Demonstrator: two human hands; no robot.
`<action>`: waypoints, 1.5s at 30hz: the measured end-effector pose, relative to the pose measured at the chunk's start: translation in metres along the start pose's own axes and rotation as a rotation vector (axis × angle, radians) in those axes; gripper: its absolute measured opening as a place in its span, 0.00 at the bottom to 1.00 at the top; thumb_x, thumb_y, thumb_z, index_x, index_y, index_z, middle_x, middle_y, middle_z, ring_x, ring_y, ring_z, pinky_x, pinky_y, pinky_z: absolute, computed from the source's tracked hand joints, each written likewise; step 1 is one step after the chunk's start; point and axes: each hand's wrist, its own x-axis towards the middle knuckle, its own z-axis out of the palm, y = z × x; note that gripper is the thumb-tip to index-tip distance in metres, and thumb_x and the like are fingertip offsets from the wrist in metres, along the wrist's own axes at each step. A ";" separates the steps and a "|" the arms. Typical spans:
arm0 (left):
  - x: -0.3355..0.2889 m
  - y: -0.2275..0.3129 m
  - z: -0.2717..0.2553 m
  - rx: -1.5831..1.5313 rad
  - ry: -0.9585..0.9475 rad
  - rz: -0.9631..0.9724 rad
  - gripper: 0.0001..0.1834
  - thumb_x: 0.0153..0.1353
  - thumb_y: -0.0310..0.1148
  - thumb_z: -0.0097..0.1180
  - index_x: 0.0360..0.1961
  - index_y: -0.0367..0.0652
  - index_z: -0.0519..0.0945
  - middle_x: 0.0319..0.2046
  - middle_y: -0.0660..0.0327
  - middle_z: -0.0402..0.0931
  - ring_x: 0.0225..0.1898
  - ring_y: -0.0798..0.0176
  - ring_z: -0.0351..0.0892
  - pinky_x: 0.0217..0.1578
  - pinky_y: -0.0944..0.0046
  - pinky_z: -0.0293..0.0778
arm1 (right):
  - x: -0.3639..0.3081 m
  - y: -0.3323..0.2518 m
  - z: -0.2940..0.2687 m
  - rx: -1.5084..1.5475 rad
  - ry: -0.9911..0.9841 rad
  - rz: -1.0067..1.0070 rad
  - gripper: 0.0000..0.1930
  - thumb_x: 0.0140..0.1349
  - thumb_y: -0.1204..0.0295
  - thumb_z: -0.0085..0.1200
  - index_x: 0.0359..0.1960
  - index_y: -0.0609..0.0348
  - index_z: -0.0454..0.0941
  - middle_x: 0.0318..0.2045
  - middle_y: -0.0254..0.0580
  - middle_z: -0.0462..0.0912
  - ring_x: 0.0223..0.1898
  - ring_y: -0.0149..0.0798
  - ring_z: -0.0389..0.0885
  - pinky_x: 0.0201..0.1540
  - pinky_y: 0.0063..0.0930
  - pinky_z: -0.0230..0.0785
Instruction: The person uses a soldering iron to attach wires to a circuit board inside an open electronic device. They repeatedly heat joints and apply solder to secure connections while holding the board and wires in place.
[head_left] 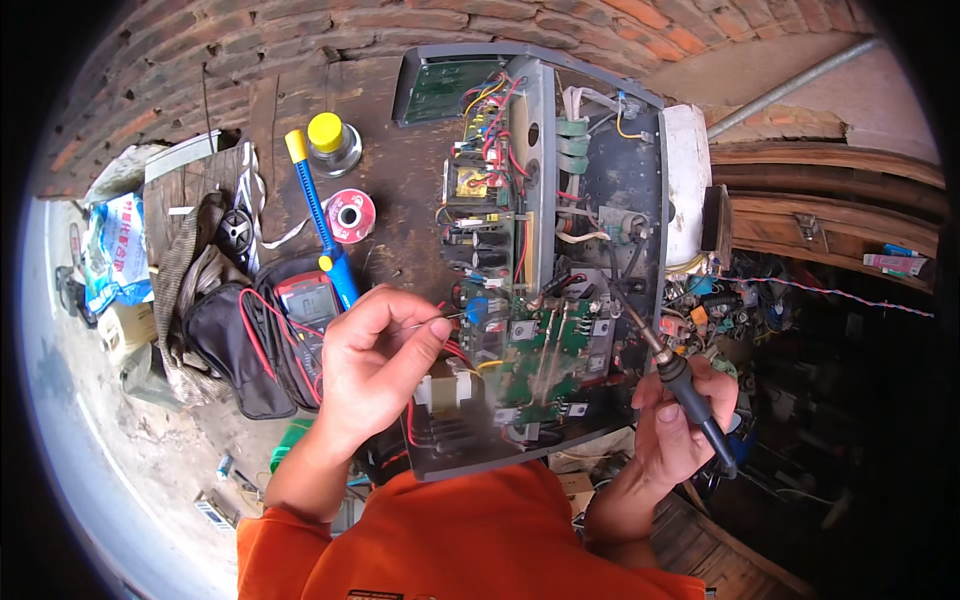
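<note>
On the wooden table an opened machine case (662, 180) holds circuit boards, wires and capacitors. My left hand (372, 360) is at the near left side of the case, thumb and forefinger pinching a thin silvery strand of what looks like solder wire (457, 316). The strand points right, toward a blue round component (477, 309) beside a green circuit board (552, 350). In my right hand (682, 430), off the near right edge of the case, is a soldering iron (688, 392) with a dark handle. Its metal shaft slants up and left over the case; the exact tip is hard to make out.
A blue solder sucker (312, 205) with yellow ends lies left of the case, beside a red solder spool (350, 216) and a yellow-capped jar (326, 133). A multimeter (310, 300) rests in a black pouch (240, 350). Cluttered parts (745, 310) lie at right.
</note>
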 end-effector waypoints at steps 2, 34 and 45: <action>0.000 0.001 -0.001 -0.019 -0.004 -0.020 0.03 0.60 0.18 0.59 0.33 0.35 0.77 0.27 0.69 0.71 0.27 0.78 0.66 0.30 0.76 0.63 | 0.000 -0.003 -0.001 0.045 -0.005 0.044 0.19 0.60 0.69 0.61 0.45 0.64 0.67 0.32 0.47 0.72 0.22 0.33 0.70 0.23 0.27 0.68; -0.001 0.003 0.002 -0.072 -0.062 -0.024 0.04 0.61 0.17 0.57 0.36 0.34 0.76 0.28 0.68 0.78 0.28 0.82 0.69 0.28 0.79 0.64 | 0.000 0.005 -0.015 0.397 -0.018 0.175 0.15 0.60 0.74 0.61 0.44 0.68 0.70 0.31 0.51 0.74 0.21 0.32 0.70 0.21 0.24 0.66; 0.004 -0.002 0.005 -0.021 -0.047 -0.018 0.04 0.60 0.18 0.59 0.35 0.35 0.77 0.29 0.68 0.77 0.29 0.81 0.70 0.29 0.79 0.67 | 0.006 0.003 -0.007 -0.090 -0.050 0.065 0.13 0.52 0.74 0.66 0.34 0.68 0.75 0.28 0.43 0.75 0.26 0.32 0.70 0.29 0.22 0.63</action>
